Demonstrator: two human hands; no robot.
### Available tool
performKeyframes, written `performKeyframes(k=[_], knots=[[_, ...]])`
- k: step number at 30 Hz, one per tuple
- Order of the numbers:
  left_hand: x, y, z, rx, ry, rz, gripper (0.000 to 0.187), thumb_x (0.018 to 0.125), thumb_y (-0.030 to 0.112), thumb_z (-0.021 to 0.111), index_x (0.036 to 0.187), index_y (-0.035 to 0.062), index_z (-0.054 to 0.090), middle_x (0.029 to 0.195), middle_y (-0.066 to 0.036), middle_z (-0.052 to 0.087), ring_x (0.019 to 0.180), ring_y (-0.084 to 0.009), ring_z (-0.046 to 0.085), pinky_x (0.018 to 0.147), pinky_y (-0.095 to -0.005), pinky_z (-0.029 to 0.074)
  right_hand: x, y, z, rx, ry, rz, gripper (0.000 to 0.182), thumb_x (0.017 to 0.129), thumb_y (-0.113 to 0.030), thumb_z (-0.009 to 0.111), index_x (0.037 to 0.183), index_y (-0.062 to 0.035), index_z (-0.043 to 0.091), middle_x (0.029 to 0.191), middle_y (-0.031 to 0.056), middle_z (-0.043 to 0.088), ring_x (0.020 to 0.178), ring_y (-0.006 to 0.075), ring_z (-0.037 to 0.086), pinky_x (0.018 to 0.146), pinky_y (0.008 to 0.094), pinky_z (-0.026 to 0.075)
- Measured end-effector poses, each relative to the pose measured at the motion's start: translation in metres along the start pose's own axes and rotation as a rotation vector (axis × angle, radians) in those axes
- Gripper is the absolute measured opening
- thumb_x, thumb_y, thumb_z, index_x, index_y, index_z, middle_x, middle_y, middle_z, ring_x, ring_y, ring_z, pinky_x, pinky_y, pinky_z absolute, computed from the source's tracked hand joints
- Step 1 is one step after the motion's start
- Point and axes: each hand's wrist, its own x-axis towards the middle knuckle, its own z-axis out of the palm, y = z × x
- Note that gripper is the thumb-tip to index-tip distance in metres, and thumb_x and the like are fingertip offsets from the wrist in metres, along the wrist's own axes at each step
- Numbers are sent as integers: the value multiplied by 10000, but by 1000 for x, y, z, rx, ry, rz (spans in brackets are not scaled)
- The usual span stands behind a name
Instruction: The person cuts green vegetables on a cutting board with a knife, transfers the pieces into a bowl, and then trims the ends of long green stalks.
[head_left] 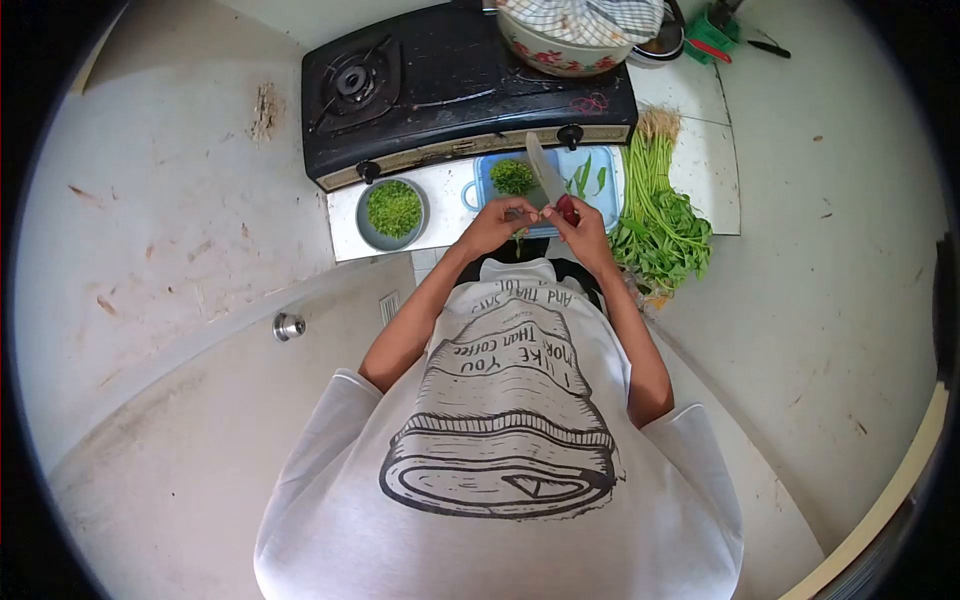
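My right hand is closed around the dark red handle of a knife, its blade pointing away from me over a blue cutting board. Fingers pinched, my left hand meets my right fingertips at the board's near edge. What lies between the fingertips is too small to make out. On the board's left side sits a heap of chopped greens. A few loose green leaves lie right of the blade.
Left of the board stands a grey bowl of chopped greens. A large bunch of leafy stalks lies to the right, roots pointing away. Behind is a black gas stove bearing a floral pot under a checked cloth.
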Motion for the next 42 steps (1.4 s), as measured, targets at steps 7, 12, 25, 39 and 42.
performKeyframes(k=[7, 12, 25, 39, 42], knots=[[-21, -88, -30, 193, 396, 57, 145, 945, 96, 719, 1046, -8, 731, 865, -89, 731, 747, -152, 669, 704, -319, 541, -11, 17, 16, -363, -74, -30, 361, 1008, -345, 667, 991, 15, 668, 728, 188, 640, 634, 289, 602, 646, 396, 492], [-18, -104, -39, 276, 452, 112, 166, 932, 57, 694, 1091, 8, 711, 863, -136, 690, 772, -235, 697, 736, -370, 554, -17, 39, 27, -515, -104, 2, 397, 1025, -380, 618, 998, 14, 662, 769, 236, 653, 710, 409, 642, 671, 458, 499], [-8, -104, -28, 528, 488, 278, 155, 903, 14, 661, 1057, 7, 686, 981, -182, 636, 876, -397, 673, 799, -459, 558, -15, 54, 49, -916, -231, -3, 408, 1051, -410, 520, 1122, -15, 593, 812, 297, 698, 766, 498, 685, 704, 577, 547], [-6, -104, -32, 536, 440, 290, 160, 893, 5, 656, 1050, -3, 684, 959, -183, 632, 882, -400, 665, 807, -459, 554, 7, 69, 73, -1041, -220, -92, 366, 1056, -363, 488, 1060, -6, 570, 726, 270, 696, 669, 463, 702, 630, 560, 573], [-4, -107, -33, 500, 455, 297, 118, 895, 2, 653, 1010, -14, 678, 942, -184, 631, 864, -388, 662, 806, -451, 552, 6, 67, 74, -1042, -236, -85, 354, 1056, -351, 486, 1070, -8, 572, 734, 274, 696, 688, 464, 704, 643, 564, 571]])
